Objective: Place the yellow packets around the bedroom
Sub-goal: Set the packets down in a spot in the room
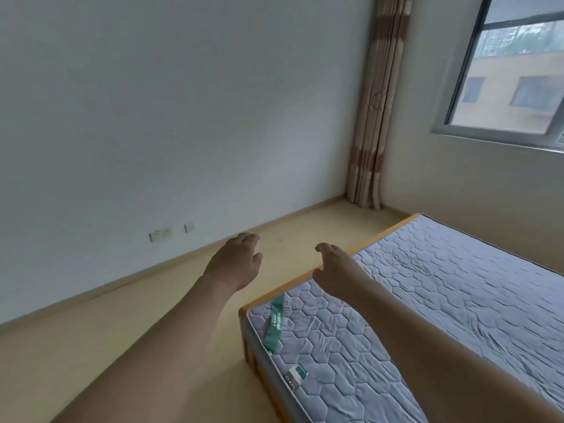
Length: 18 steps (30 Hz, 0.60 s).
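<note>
No yellow packet shows in this view. Both my arms reach forward at mid-frame. My left hand (236,262) hangs over the floor with loosely curled fingers and holds nothing. My right hand (334,270) hovers above the near left edge of the bare quilted mattress (442,300), its fingers also loosely curled and empty. The two hands are apart, with a strip of floor visible between them.
The mattress lies on a low yellow-edged bed frame (274,296) at the right, with a green ribbon label (276,323) on it. Pale floor (106,346) runs along the white wall, which has sockets (160,235). A curtain (372,123) hangs in the corner beside a window (515,71).
</note>
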### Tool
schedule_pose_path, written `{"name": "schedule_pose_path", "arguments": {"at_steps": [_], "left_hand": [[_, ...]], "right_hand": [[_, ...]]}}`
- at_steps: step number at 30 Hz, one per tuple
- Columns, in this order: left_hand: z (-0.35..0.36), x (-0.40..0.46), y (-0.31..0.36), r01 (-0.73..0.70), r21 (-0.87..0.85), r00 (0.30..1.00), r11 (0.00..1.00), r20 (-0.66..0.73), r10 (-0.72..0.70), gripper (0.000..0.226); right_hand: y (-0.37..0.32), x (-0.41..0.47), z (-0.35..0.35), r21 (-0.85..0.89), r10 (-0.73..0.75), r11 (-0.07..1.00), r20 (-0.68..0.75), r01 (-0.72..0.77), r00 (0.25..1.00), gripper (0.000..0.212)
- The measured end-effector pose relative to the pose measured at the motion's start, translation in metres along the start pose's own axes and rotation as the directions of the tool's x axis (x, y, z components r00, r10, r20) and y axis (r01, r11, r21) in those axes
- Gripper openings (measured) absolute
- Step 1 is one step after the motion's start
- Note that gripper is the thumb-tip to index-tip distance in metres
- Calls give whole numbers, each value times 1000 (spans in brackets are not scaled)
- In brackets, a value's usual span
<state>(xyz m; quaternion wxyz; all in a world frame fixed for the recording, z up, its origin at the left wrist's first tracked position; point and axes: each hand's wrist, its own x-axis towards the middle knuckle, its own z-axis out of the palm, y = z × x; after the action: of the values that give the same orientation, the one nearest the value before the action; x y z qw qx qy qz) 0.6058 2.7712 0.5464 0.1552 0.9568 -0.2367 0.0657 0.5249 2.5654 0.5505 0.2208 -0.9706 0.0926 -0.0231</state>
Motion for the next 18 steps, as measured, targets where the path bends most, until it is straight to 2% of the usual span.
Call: {"name": "schedule_pose_path", "arguments": {"at_steps": [5, 9, 18], "left_hand": [[-15, 109, -54, 30, 42, 999, 999, 19, -31, 49], [-31, 186, -104, 44, 53, 999, 998, -27, -43, 49], [-40, 343, -254, 102, 57, 994, 993, -41, -100, 48]], "right_hand": [[-27, 135, -1, -6, -67, 998, -8, 67, 998, 58], [-63, 231, 2, 2, -125, 992, -19, 125, 992, 56], [-148, 438, 55, -11, -166, 986, 42, 166, 985, 55]]}}
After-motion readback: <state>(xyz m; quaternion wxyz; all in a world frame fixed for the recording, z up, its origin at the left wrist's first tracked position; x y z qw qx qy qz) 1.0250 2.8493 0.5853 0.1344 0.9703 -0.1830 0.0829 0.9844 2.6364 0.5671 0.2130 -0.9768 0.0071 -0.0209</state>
